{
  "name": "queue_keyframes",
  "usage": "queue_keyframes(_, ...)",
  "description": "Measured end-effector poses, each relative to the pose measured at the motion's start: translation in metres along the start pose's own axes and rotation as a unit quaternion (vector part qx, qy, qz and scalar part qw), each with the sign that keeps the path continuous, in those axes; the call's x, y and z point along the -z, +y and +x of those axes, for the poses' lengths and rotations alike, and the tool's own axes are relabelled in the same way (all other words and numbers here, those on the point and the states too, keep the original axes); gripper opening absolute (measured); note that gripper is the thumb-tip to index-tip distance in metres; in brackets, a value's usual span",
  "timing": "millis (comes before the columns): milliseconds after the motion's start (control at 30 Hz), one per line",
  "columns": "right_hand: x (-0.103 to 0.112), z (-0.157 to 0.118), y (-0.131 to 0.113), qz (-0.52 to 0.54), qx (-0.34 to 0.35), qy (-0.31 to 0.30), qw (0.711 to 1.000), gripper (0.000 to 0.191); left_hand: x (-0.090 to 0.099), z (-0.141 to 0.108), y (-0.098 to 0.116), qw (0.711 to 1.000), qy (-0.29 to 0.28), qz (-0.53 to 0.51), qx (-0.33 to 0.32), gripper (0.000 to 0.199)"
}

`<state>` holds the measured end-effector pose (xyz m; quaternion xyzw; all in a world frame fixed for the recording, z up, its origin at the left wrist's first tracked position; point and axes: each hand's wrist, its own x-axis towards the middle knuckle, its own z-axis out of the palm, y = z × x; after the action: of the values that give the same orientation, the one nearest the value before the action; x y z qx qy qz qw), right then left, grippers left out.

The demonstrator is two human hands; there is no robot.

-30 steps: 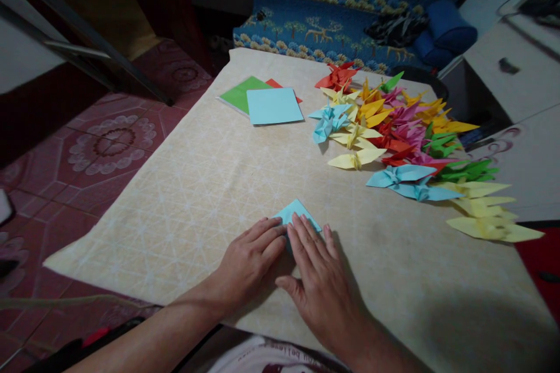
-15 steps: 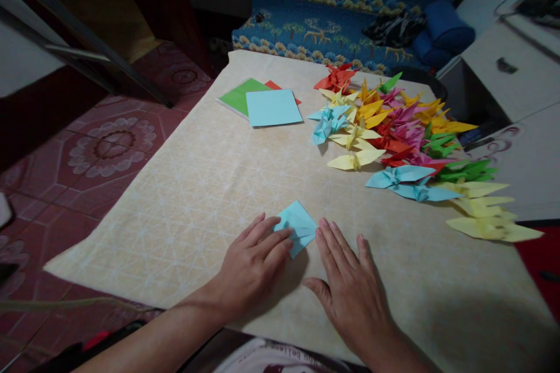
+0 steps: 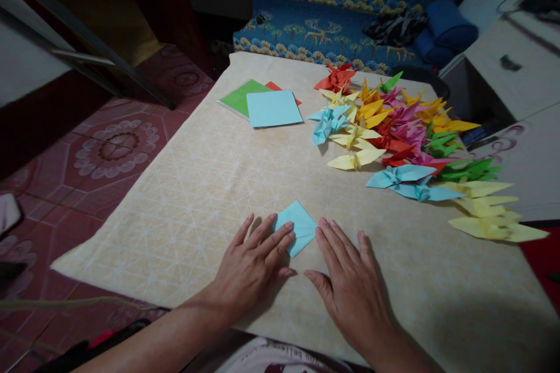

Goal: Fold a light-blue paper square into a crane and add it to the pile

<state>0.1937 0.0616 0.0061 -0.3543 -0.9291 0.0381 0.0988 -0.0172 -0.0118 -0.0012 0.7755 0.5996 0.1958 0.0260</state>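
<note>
A light blue folded origami paper [image 3: 299, 225] lies on the cloth-covered table [image 3: 192, 186], close to its front edge. It is diamond-shaped, with crease lines running toward its right corner. My left hand [image 3: 256, 262] rests flat with fingers spread, the fingertips pressing on the paper's left part and hiding its left corner. On the other side, my right hand [image 3: 350, 280] lies open, its index and middle fingertips touching the right corner. Neither hand grips anything.
Toward the back lie sheets of blue paper [image 3: 275, 109], green paper [image 3: 242, 97] and red paper [image 3: 273, 85]. Several folded paper cranes [image 3: 394, 128] in many colours crowd the right side. Behind the table is a blue patterned sofa [image 3: 301, 17]; a white cabinet [image 3: 529, 93] stands right.
My left hand has flattened and spread its fingers over the paper, with the thumb now showing. The paper and my right hand have stayed nearly in place.
</note>
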Motion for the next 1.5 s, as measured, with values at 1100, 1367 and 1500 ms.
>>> queue_keyframes(1100,-0.012,0.104,-0.003,0.672,-0.273,0.115,0.679,0.036,-0.001,0.098,-0.019,0.732,0.148,-0.587,0.311,0.03)
queue_keyframes(1367,-0.03,0.097,-0.002,0.685,-0.266,0.088,0.673,0.035,-0.011,0.104,-0.016,0.707,0.141,-0.592,0.36,0.032)
queue_keyframes(1500,-0.036,0.096,-0.005,0.68,-0.282,0.058,0.675,0.036,-0.017,0.101,-0.017,0.712,0.158,-0.577,0.366,0.036)
